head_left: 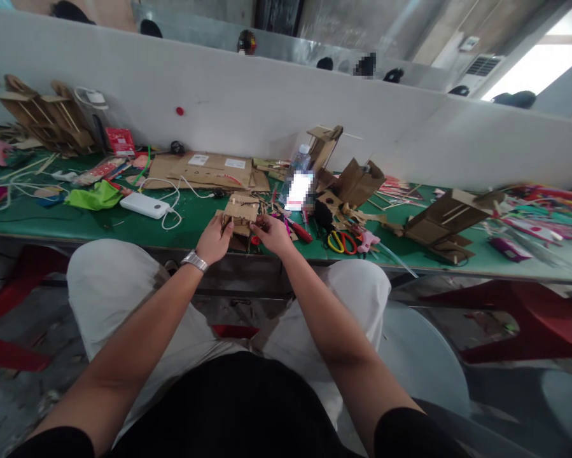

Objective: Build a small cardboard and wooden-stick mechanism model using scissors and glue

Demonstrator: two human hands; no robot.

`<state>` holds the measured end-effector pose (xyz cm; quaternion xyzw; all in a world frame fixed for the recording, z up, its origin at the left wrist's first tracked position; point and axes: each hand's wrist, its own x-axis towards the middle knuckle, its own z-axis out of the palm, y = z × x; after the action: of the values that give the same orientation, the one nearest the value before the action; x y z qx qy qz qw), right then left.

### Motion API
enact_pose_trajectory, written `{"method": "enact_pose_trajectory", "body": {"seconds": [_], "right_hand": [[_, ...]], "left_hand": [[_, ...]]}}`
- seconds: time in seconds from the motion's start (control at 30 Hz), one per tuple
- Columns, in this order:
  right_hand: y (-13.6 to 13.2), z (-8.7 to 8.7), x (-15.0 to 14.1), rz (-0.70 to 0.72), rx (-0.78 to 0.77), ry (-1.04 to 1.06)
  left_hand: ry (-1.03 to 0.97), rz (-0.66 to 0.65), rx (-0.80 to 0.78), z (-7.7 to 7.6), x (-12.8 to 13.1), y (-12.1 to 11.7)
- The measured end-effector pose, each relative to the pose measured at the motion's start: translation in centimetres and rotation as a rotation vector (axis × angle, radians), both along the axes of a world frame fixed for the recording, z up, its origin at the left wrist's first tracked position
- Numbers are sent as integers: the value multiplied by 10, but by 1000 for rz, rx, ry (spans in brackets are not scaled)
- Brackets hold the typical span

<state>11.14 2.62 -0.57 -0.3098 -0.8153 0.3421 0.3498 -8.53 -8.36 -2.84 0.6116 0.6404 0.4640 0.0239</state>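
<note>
At the front edge of the green table, a small brown cardboard piece [242,210], box-like with thin sticks on top, is between my two hands. Its left side is gripped by my left hand [214,236], which wears a metal watch at the wrist. My right hand [270,233] pinches the lower right corner with bent fingers. Part of the piece's underside is hidden. Just right of that hand lies a screwdriver with a red handle [301,231]. A lit phone screen [299,189] leans in front of a clear plastic bottle [302,159].
Scissors with yellow and orange handles [341,242] and a pink glue gun [368,240] lie right. Cardboard models [450,219] stand along the table. Left are a white power bank [145,205] with cables and green cloth [93,196]. Flat cardboard [195,173] lies behind; a white partition [266,108] rises beyond.
</note>
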Motion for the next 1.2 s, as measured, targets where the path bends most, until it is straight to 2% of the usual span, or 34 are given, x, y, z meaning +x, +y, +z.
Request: {"method": "enact_pose_trajectory", "body": {"seconds": [0.77,0.97,1.07,1.2], "right_hand": [[-1,-4,-3,24,-21,21],[0,-3,-2,34,-30,28],[-2,0,-1,48,-31,21],[-9,6,-2,104,-38,-1]], "left_hand": [[-36,-48,-40,-1,4,-3],[-70,-37,166,10,11,-9],[6,-26,268,16,17,-11],[52,-6,307,21,23,-10]]}}
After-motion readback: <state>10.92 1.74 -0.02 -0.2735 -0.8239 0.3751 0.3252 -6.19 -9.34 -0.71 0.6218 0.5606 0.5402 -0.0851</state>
